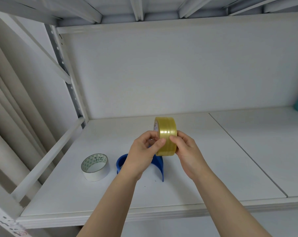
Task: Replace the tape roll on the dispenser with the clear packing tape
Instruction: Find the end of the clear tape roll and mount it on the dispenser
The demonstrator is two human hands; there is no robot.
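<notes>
clear packing tape (168, 132) | gripped by left hand (141, 156) and right hand (189, 151) | white roll (97, 175): handwriting unclear

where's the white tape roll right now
In the head view the white tape roll lies flat on the shelf left of centre, just left of the blue dispenser and apart from it.

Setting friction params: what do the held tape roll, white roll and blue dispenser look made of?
Clear packing tape roll: glossy, yellowish translucent plastic film; bright highlights on its band. White roll: matte, paper-like outside, green-patterned liner inside; possibly double-sided. Blue dispenser: likely moulded plastic; uniform colour, smooth thin curved wall.
</notes>
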